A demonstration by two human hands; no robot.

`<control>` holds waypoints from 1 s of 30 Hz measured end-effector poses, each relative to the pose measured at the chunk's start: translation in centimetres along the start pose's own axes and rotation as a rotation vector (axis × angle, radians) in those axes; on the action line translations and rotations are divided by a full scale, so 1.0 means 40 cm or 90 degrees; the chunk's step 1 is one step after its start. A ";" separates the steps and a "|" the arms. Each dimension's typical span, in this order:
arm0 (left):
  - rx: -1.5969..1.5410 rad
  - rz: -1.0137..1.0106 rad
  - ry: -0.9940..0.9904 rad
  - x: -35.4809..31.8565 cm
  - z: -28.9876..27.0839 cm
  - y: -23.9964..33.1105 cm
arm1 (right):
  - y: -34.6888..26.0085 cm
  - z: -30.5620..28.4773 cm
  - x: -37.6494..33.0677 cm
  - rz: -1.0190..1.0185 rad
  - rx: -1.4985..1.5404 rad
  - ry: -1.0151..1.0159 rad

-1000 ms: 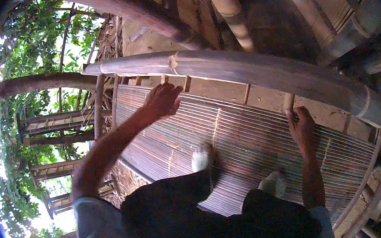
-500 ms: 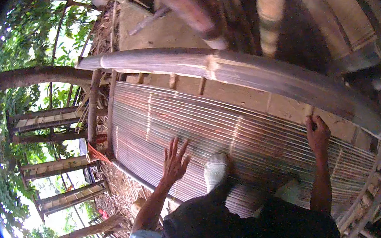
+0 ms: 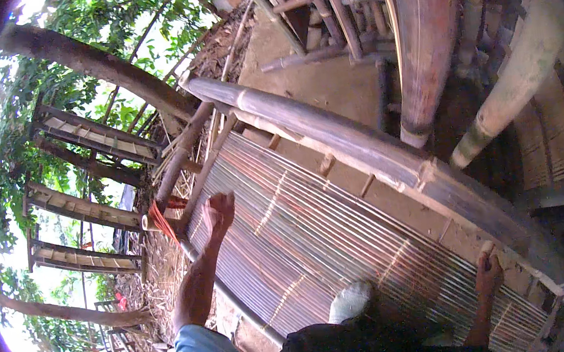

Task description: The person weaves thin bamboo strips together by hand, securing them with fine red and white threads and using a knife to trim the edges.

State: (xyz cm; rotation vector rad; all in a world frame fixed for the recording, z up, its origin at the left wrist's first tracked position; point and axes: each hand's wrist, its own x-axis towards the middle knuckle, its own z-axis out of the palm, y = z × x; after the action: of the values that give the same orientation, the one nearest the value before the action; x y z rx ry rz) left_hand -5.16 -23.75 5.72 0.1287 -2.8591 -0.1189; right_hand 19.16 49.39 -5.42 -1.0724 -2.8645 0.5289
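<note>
Below me lies a long panel of thin parallel slats (image 3: 280, 225), crossed by pale binding lines and set within a bamboo frame. My left hand (image 3: 219, 211) is over the panel's left end, fingers curled in, with nothing visible in it. At the right, my right hand (image 3: 488, 277) closes around a short wooden rung (image 3: 487, 248) between the slats and the thick bamboo rail (image 3: 363, 153). My foot in a light covering (image 3: 352, 300) rests on the slats. Dark clothing hides part of the panel.
Large bamboo poles (image 3: 432, 54) stand at the upper right, beside a curved slatted panel (image 3: 561, 123). An orange-red strip (image 3: 162, 221) is tied at the frame's left corner. Slatted benches (image 3: 84, 212), a tree trunk (image 3: 103, 68) and foliage lie to the left.
My left hand has moved left and up, and its spread fingers have curled in. My right hand stays at the rung. The view has turned, so the frame appears more steeply slanted.
</note>
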 end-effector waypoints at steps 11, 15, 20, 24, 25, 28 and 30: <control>0.022 -0.112 0.259 0.167 -0.309 -0.004 | -0.064 -0.011 -0.009 0.043 0.140 -0.132; 0.068 -0.272 0.369 0.062 -0.383 -0.212 | -0.022 0.022 -0.008 0.002 0.028 -0.123; 0.041 -0.383 0.200 0.071 -0.380 -0.431 | 0.021 0.055 0.021 -0.013 -0.021 -0.027; -0.333 -0.296 0.139 0.108 -0.309 -0.576 | -0.023 0.014 -0.001 0.008 0.089 -0.083; -0.561 -0.295 0.259 0.135 -0.425 -0.663 | -0.014 0.084 -0.017 -0.013 0.118 -0.053; -0.554 -0.284 0.213 0.186 -0.339 -0.606 | -0.043 0.031 -0.022 -0.097 0.058 -0.039; -0.224 -0.366 0.197 0.246 -0.283 -0.423 | -0.002 0.016 0.002 -0.111 0.018 0.023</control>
State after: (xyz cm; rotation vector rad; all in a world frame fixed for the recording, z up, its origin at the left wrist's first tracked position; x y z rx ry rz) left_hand -10.17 -42.29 17.64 0.8109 -2.3679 -0.6469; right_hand 18.95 49.18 -6.01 -0.8088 -2.8734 0.5297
